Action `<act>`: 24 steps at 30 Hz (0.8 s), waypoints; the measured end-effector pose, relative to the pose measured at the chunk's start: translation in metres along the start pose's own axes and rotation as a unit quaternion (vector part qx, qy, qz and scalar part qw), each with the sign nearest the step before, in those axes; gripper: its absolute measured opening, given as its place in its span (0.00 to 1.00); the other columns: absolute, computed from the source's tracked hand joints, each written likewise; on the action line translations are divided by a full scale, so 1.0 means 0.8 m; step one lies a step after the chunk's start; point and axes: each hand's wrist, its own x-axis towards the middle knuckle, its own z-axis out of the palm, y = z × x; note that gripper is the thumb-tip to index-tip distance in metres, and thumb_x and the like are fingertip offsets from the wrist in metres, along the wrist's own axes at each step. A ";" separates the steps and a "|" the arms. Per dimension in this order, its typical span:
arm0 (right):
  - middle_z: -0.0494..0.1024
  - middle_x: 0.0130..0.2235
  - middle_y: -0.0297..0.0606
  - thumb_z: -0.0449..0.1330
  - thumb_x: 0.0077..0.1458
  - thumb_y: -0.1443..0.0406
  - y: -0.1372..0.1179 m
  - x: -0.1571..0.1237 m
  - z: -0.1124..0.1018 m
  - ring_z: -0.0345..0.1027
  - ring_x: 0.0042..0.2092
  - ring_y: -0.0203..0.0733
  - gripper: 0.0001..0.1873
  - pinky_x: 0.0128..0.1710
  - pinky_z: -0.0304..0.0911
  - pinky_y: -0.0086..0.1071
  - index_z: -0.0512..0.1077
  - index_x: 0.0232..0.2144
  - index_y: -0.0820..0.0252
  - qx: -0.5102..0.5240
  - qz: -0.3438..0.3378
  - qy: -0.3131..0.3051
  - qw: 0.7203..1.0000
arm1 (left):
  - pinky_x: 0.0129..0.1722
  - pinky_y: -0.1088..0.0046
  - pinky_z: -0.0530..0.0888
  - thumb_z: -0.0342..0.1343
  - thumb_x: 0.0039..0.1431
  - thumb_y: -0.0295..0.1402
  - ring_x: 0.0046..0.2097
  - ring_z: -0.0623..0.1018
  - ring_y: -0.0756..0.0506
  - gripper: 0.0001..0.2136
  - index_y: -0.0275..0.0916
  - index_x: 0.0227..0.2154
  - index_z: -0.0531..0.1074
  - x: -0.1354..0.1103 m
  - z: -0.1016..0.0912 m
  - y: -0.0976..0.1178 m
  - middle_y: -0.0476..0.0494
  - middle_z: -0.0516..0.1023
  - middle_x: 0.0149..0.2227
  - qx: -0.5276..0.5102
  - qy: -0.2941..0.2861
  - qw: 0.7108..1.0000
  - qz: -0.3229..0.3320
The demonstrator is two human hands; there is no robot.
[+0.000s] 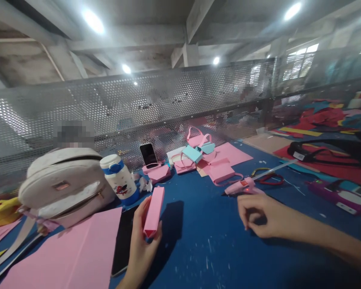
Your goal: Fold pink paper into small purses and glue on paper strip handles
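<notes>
My left hand [144, 245] is closed around a small folded pink box [155, 210], which it holds tilted upright above the table. The box's near end shows an opening. On the right, my right hand [267, 216] is curled into a loose fist with no object visible between the fingers. Just behind it lies a pink glue gun [240, 187], its nozzle to the left and a clear glue stick [273, 169] poking out of its back. Whether the hand touches the gun's handle, I cannot tell.
Small pink and blue bags [192, 153] cluster at the back by a phone [149, 154]. Left are a white backpack [72, 180], a bottle [118, 180], pink sheets [75, 253] and a black flat object [122, 245]. Scissors [272, 178] and a purple case [338, 196] lie right.
</notes>
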 end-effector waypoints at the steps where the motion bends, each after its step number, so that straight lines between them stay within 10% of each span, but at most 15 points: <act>1: 0.72 0.30 0.32 0.52 0.39 0.77 0.005 -0.008 -0.004 0.68 0.32 0.35 0.11 0.29 0.61 0.24 0.68 0.24 0.59 0.005 0.000 0.015 1.000 | 0.60 0.57 0.68 0.54 0.64 0.35 0.60 0.69 0.38 0.26 0.47 0.63 0.56 0.001 0.001 0.000 0.39 0.64 0.61 0.002 0.002 1.000 0.002; 15: 0.82 0.36 0.40 0.58 0.48 0.70 0.038 -0.051 -0.027 0.77 0.41 0.43 0.05 0.44 0.70 0.32 0.74 0.27 0.59 0.110 0.067 -0.005 0.992 | 0.57 0.59 0.71 0.55 0.62 0.34 0.61 0.69 0.36 0.27 0.45 0.63 0.57 -0.012 -0.003 0.023 0.38 0.65 0.61 0.064 0.015 0.998 0.014; 24: 0.81 0.29 0.34 0.62 0.46 0.69 0.055 -0.052 -0.037 0.77 0.35 0.40 0.02 0.35 0.67 0.26 0.72 0.27 0.60 0.098 0.096 -0.006 0.990 | 0.63 0.52 0.63 0.54 0.62 0.33 0.64 0.64 0.35 0.29 0.43 0.65 0.54 -0.027 0.002 0.035 0.36 0.61 0.64 0.054 -0.061 0.997 0.002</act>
